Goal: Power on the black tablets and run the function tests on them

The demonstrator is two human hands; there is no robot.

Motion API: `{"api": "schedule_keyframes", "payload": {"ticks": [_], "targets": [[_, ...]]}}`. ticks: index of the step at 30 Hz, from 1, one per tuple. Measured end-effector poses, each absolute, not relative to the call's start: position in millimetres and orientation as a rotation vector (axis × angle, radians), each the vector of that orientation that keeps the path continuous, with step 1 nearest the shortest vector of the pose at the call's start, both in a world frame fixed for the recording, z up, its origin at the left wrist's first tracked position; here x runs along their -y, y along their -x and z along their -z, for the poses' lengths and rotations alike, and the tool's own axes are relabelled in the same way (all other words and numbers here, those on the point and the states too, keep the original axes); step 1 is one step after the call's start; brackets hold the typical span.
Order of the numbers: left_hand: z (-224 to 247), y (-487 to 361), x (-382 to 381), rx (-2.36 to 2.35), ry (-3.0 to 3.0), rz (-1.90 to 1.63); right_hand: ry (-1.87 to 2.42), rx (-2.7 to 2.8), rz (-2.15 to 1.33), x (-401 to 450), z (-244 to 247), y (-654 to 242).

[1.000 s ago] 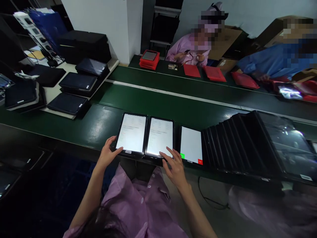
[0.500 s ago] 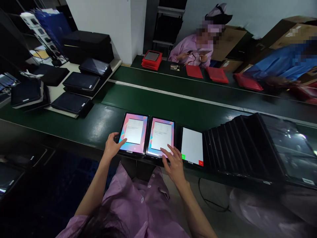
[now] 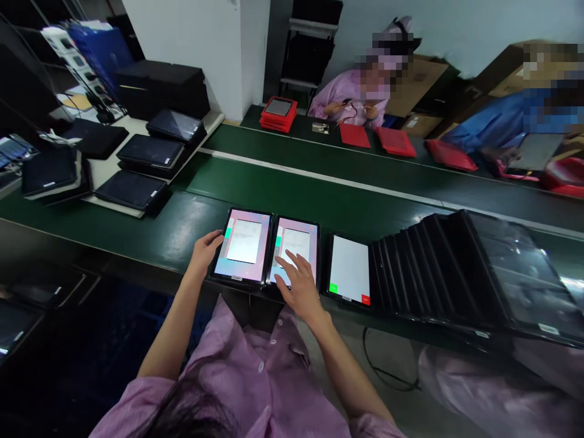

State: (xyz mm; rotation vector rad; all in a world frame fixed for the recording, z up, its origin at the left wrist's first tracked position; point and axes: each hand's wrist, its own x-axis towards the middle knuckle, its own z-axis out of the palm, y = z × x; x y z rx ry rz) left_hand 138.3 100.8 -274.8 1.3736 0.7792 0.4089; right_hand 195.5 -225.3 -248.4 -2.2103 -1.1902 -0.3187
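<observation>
Two lit tablets lie side by side at the near edge of the green workbench. At the left edge of the left tablet (image 3: 244, 243) is my left hand (image 3: 204, 257), its fingers extended and gripping nothing. My right hand (image 3: 298, 287) is spread over the lower part of the middle tablet (image 3: 301, 226), fingertips at its screen; whether they touch the glass I cannot tell. Both screens show a pale panel on a pastel background, with a green patch at the left. To the right lies a third tablet (image 3: 349, 264), its screen white with green and red corner boxes.
A slanted row of dark tablets (image 3: 438, 267) leans on the right. Stacked dark tablets (image 3: 150, 150) stand at the left. Across the green bench (image 3: 246, 170), red sleeves (image 3: 396, 142) lie before a person in pink (image 3: 340, 91) and another in blue (image 3: 493, 115).
My right hand has moved left and up over the middle tablet. My left thumb has drawn back off the left screen to its edge. Both screens have changed, now showing a green patch.
</observation>
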Motion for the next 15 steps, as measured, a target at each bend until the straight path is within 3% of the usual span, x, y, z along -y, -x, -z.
{"api": "schedule_keyframes", "payload": {"ticks": [15], "targets": [[285.7, -135.8, -106.5, -0.725, -1.526, -0.446, 2.197, 1.179, 0.218, 234.1, 253.5, -202.9]]}}
